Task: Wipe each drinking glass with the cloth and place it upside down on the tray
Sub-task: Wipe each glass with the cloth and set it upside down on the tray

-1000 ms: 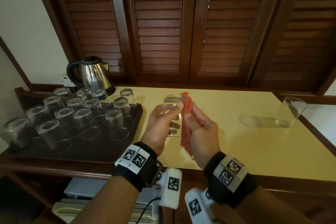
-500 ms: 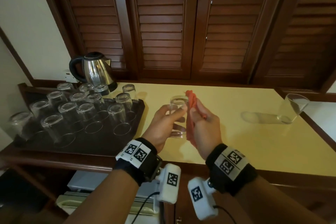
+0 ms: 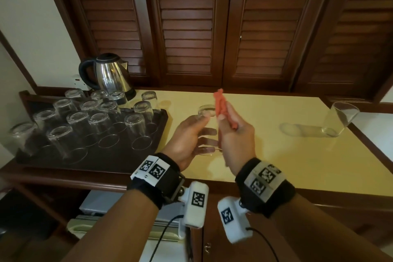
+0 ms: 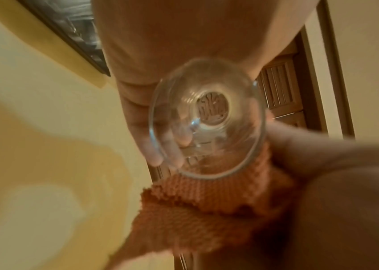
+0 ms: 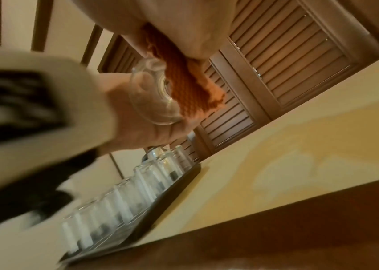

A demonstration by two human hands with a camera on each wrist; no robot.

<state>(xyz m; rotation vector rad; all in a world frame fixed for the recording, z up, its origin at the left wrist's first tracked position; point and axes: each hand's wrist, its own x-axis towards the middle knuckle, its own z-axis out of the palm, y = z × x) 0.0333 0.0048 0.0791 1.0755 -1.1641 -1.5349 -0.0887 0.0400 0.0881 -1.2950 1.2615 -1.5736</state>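
Observation:
My left hand [image 3: 192, 134] grips a clear drinking glass [image 3: 205, 112] above the yellow counter, base up and mouth toward me; the left wrist view looks into the glass [image 4: 206, 118]. My right hand [image 3: 231, 132] holds the orange cloth [image 3: 222, 106] against the glass's right side, and the cloth [image 4: 197, 199] hangs below the rim. In the right wrist view the cloth [image 5: 188, 91] lies against the glass [image 5: 151, 98]. A dark tray [image 3: 119, 159] on the left carries several glasses [image 3: 136, 127] upside down. One upright glass [image 3: 338, 119] stands at the counter's far right.
A steel kettle [image 3: 108, 74] stands behind the tray at the back left. Brown louvred shutters [image 3: 212, 27] run along the back wall. The counter's wooden front edge [image 3: 319, 200] lies just before my wrists, with a cabinet below.
Both hands have kept the glass and cloth together above the counter. The cloth has slid up along the glass's right side, its tip now standing higher above the base.

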